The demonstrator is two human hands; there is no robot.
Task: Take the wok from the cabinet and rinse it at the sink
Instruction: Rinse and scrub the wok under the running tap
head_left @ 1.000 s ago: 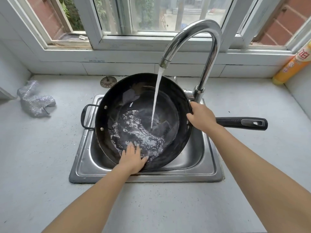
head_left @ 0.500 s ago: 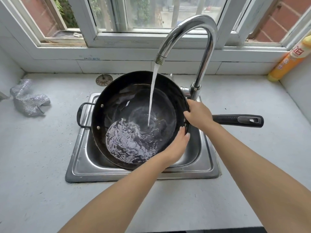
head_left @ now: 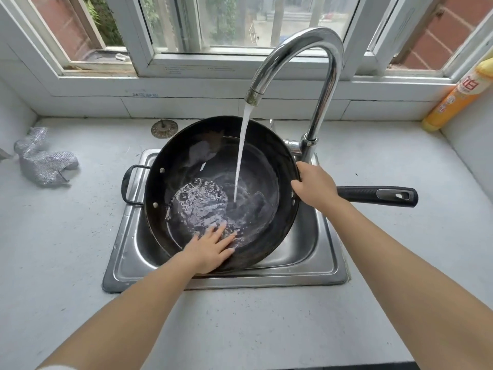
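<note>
So the wok [head_left: 213, 166] is out of the cabinet and sitting tilted in the sink [head_left: 320, 263], tap [head_left: 306, 54] running straight into it, water pooling toward the low left side; I'd say the rinse is well underway, what's left is probably swishing round the rest of the inside, tipping the water out and shutting the tap. Right hand [head_left: 316, 184] has its fingers curled over the rim by the long handle [head_left: 378, 195]; left hand [head_left: 210, 248] lies flat, fingers spread, pressing on the wet inside near the front edge. Room-wise it's tight: the wok nearly fills the basin, and the far rim looks close to the tap base; handle sticks out over the counter [head_left: 80, 263]. Scrubber [head_left: 42, 162] sits well off to the left, bottle [head_left: 458, 98] in the right corner.
</note>
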